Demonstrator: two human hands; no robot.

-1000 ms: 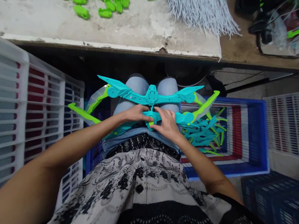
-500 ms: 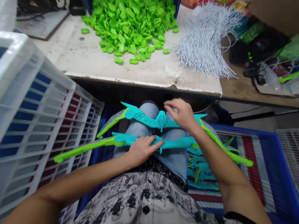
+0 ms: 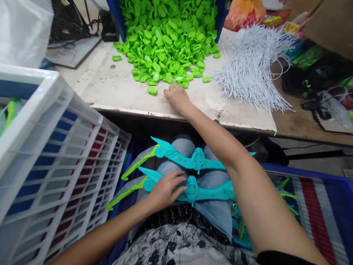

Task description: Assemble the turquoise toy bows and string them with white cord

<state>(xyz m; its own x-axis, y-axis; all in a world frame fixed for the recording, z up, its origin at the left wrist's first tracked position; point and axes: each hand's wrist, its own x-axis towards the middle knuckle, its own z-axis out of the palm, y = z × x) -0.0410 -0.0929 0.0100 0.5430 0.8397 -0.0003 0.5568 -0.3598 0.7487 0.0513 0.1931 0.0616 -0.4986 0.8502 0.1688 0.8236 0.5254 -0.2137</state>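
Note:
Two teal plastic toy bows with green tips lie across my lap, the nearer bow (image 3: 203, 191) and the farther bow (image 3: 189, 159). My left hand (image 3: 165, 190) rests flat on the nearer bow, fingers spread. My right hand (image 3: 176, 97) is stretched out to the worktable (image 3: 112, 91), fingers down at the edge of a heap of small green plastic pieces (image 3: 167, 35). Whether it holds a piece is hidden under the fingers.
A bundle of pale grey cords (image 3: 252, 71) lies right of the green heap. A white slatted crate (image 3: 37, 148) stands at my left. A blue crate (image 3: 340, 215) with more teal parts sits at my right. A fan (image 3: 65, 15) and clutter occupy the table's far ends.
My right hand left the bows on my lap and reached forward to the green pieces on the table. My left hand stayed on the nearer bow. The view tilted up.

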